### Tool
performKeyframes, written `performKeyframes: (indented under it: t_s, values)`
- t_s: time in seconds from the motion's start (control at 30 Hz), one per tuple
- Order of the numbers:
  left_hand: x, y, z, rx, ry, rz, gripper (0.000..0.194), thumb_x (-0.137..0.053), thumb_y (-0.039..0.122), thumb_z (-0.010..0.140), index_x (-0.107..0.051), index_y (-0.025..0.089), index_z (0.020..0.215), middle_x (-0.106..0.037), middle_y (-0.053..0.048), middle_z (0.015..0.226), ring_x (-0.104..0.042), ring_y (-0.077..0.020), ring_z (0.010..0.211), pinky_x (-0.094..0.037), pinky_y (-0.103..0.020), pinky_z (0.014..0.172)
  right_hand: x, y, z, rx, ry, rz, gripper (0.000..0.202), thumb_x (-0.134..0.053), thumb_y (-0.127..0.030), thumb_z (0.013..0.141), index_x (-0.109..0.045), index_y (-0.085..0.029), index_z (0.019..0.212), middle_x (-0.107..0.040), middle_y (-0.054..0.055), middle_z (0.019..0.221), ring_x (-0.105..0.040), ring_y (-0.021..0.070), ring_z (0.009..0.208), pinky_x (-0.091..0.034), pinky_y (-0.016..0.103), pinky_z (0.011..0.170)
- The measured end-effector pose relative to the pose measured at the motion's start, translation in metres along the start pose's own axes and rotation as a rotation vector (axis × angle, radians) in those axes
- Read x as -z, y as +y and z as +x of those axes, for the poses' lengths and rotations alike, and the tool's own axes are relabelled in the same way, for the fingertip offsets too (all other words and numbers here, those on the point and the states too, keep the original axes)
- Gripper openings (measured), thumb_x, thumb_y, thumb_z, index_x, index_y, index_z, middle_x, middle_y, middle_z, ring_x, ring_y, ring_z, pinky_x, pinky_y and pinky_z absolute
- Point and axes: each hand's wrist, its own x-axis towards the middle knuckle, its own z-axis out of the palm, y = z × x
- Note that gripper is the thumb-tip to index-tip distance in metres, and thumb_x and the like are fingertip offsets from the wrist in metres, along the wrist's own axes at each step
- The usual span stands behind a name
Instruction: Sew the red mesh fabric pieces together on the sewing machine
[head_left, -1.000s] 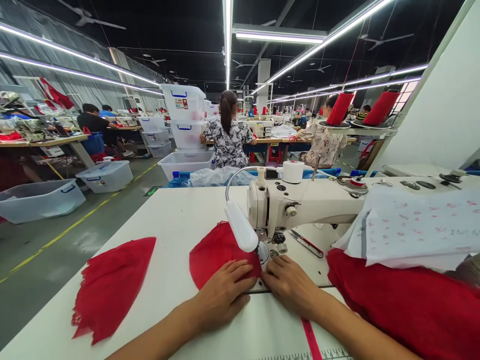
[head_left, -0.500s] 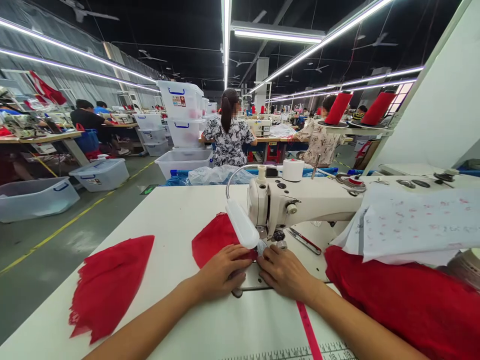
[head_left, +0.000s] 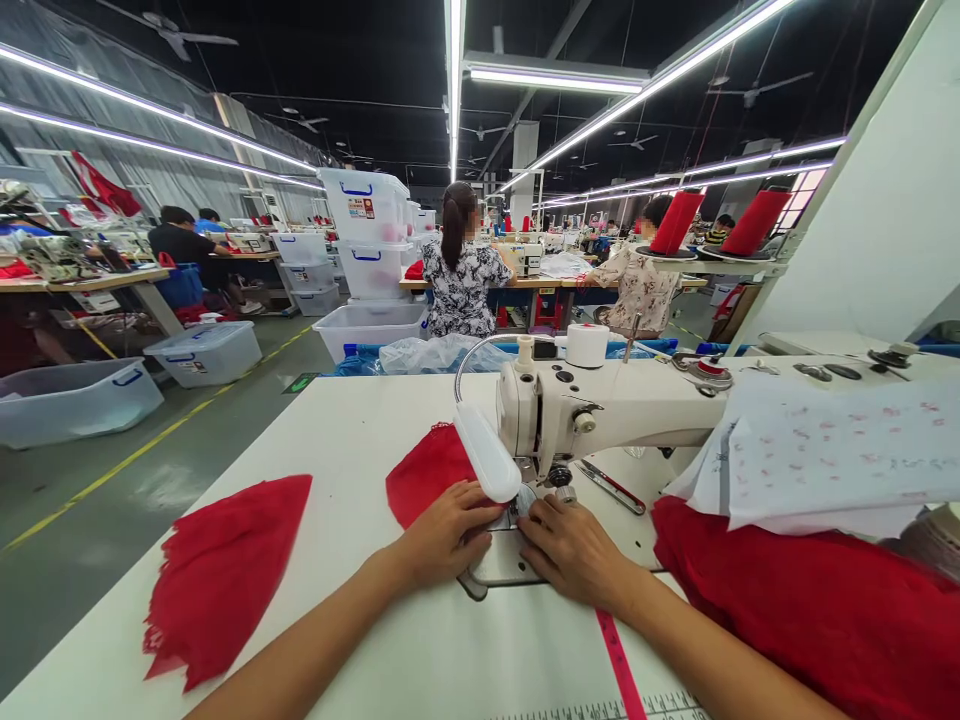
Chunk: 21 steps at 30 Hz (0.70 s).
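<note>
My left hand (head_left: 448, 535) lies with its fingers stretched over the near edge of a red fabric piece (head_left: 429, 470), just left of the needle area. To the right of the presser foot (head_left: 516, 508), my right hand (head_left: 574, 548) rests on the metal plate, fingers bent but apart; no cloth shows in it. Both hands are at the head of a white sewing machine (head_left: 622, 400). A white lamp (head_left: 486, 455) on a bent metal neck hangs over the stitching spot and partly hides it and the fabric's edge.
Another red fabric piece (head_left: 229, 575) lies at the left. Thread snips (head_left: 613, 487) lie behind my right hand. Red cloth (head_left: 810, 600) under paper sheets (head_left: 840, 450) fills the right. A pink tape (head_left: 619, 660) crosses a printed ruler at the front edge. Co-workers sit ahead.
My left hand has shifted slightly away from the presser foot, and more of the metal plate shows between the hands. The right hand is nearly unmoved. The whole view has shifted a little.
</note>
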Motion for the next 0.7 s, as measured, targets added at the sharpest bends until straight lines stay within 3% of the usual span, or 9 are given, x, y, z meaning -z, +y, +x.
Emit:
performKeyframes:
  t_s: [0.2,0.3,0.4,0.47,0.6,0.7]
  values:
    - [0.002,-0.003,-0.002,0.001,0.087,0.074,0.038,-0.043,0.023,0.083,-0.051,0.020,0.120,-0.051,-0.008,0.127,-0.043,-0.0242,0.119,-0.039,-0.040,0.098,-0.001,0.000,-0.001,-0.005,-0.014,0.016,0.009,-0.055,-0.021,0.080,-0.057,-0.015,0.086,-0.055,0.005,0.079,-0.049,0.0183,0.074,-0.031,0.030,0.060]
    - [0.012,-0.018,-0.008,0.190,0.150,0.227,0.036,-0.033,0.024,0.088,-0.054,0.020,0.117,-0.056,-0.008,0.120,-0.050,-0.0237,0.110,-0.040,-0.043,0.095,-0.001,0.000,-0.002,0.006,0.005,0.022,0.009,-0.054,-0.017,0.079,-0.057,-0.015,0.087,-0.056,0.005,0.079,-0.049,0.0179,0.072,-0.030,0.029,0.059]
    - [0.022,-0.026,-0.023,0.382,0.109,0.351,0.038,-0.028,0.023,0.089,-0.059,0.017,0.110,-0.059,-0.010,0.116,-0.052,-0.0254,0.106,-0.043,-0.045,0.091,0.000,0.001,-0.003,0.021,0.023,0.032,0.009,-0.050,-0.014,0.079,-0.056,-0.015,0.086,-0.056,0.005,0.078,-0.049,0.0171,0.069,-0.030,0.029,0.058]
    - [0.025,-0.017,-0.038,0.444,0.078,0.409,0.038,-0.031,0.026,0.088,-0.060,0.016,0.109,-0.058,-0.011,0.117,-0.053,-0.0276,0.105,-0.045,-0.045,0.086,0.000,0.001,-0.004,0.024,0.028,0.049,0.010,-0.047,-0.013,0.080,-0.056,-0.015,0.084,-0.056,0.005,0.077,-0.049,0.0169,0.068,-0.031,0.030,0.059]
    - [0.023,0.030,-0.066,0.494,0.018,0.488,0.039,-0.032,0.031,0.088,-0.059,0.017,0.112,-0.064,-0.010,0.106,-0.061,-0.0240,0.082,-0.049,-0.039,0.072,0.001,0.004,-0.007,0.016,0.037,0.100,0.016,-0.041,-0.013,0.085,-0.057,-0.016,0.081,-0.058,0.005,0.076,-0.050,0.0171,0.067,-0.034,0.031,0.062]
    - [0.027,0.052,-0.076,0.489,0.073,0.480,0.040,-0.028,0.032,0.088,-0.061,0.018,0.107,-0.065,-0.008,0.097,-0.061,-0.0219,0.074,-0.047,-0.036,0.068,0.000,0.008,-0.010,-0.017,0.070,0.152,0.023,-0.036,-0.014,0.088,-0.058,-0.016,0.083,-0.059,0.007,0.078,-0.051,0.0172,0.067,-0.036,0.030,0.063]
